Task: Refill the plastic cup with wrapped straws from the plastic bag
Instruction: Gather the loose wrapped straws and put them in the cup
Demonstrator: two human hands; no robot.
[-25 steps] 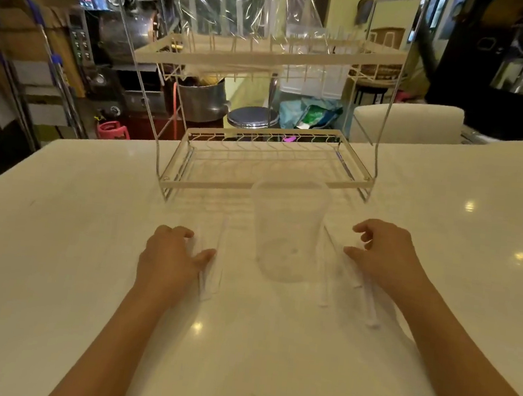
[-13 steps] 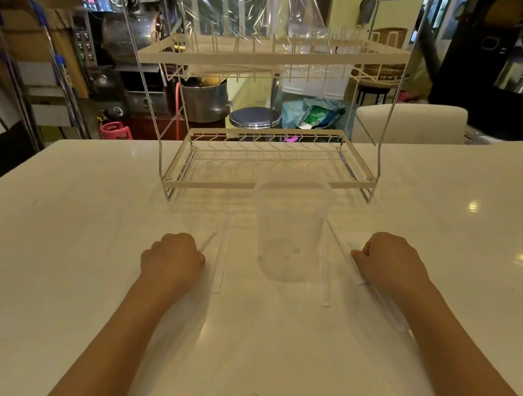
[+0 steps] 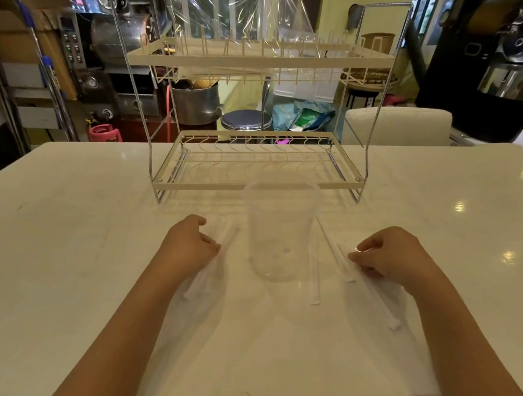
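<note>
An empty clear plastic cup (image 3: 277, 231) stands upright on the white table, between my hands. Wrapped straws lie flat on both sides of it. My left hand (image 3: 189, 245) is left of the cup, fingers curled round a few wrapped straws (image 3: 203, 282) that stick out below the palm. My right hand (image 3: 389, 256) is right of the cup and pinches the upper ends of other wrapped straws (image 3: 381, 304) between thumb and fingertips. Two loose straws (image 3: 314, 277) lie between the cup and my right hand. A clear plastic bag (image 3: 241, 12) is draped over the rack's top shelf.
A two-tier cream wire dish rack (image 3: 255, 184) stands on the table (image 3: 55, 240) just behind the cup. A cream chair back (image 3: 397, 125) shows beyond the far edge. The table's near edge runs below my forearms. Pots, a stool and machines fill the background.
Both hands went from lying on the straws to curling round them. The straws under my left hand now lie slanted, and my right hand's fingertips have closed on their straw ends.
</note>
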